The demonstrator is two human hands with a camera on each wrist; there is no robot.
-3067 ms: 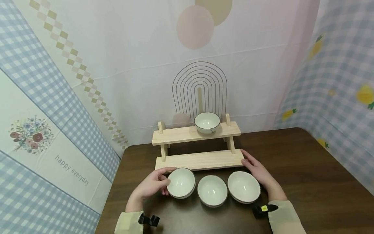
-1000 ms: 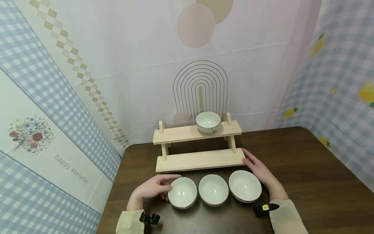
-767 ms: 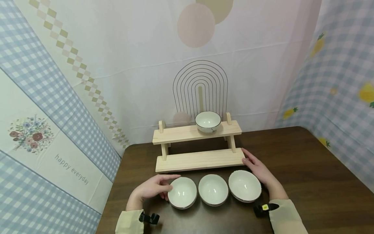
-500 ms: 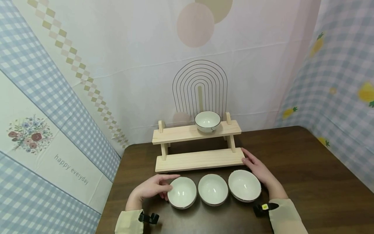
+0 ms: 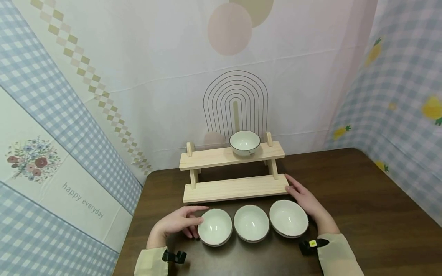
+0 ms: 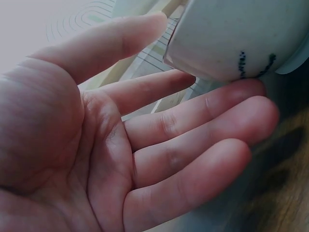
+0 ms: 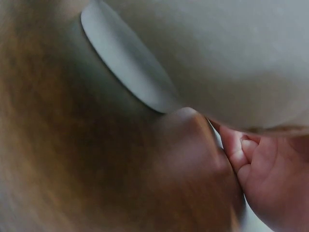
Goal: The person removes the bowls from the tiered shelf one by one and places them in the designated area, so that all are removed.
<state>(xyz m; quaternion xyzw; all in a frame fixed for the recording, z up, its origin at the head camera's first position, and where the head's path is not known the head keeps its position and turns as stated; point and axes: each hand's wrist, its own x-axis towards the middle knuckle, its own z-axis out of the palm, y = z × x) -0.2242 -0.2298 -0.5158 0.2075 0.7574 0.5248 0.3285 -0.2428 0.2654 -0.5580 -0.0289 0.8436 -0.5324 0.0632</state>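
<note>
My left hand (image 5: 176, 222) is beside the left bowl (image 5: 215, 227), its thumb near the rim. In the left wrist view the palm faces the camera; the fingers (image 6: 207, 116) are loosely extended beside the bowl (image 6: 231, 38), not wrapped round it. With my right hand (image 5: 305, 199) I hold the right end of the lower board of a two-tier wooden stand (image 5: 238, 188), thumb towards the front. A middle bowl (image 5: 251, 223) and a right bowl (image 5: 288, 218) complete the row. The right wrist view shows a bowl (image 7: 231, 63) hiding part of that hand (image 7: 280, 179).
Another white, dark-rimmed bowl (image 5: 244, 143) sits on the upper board of the stand, right of its middle. The dark wooden table (image 5: 362, 207) extends to the right. A patterned cloth (image 5: 172, 76) hangs behind, with checked cloths at both sides.
The left bowl came from close to the lower board towards me, into line with the other two. My left hand then drew slightly left, its fingers loosening. The right hand stayed on the stand.
</note>
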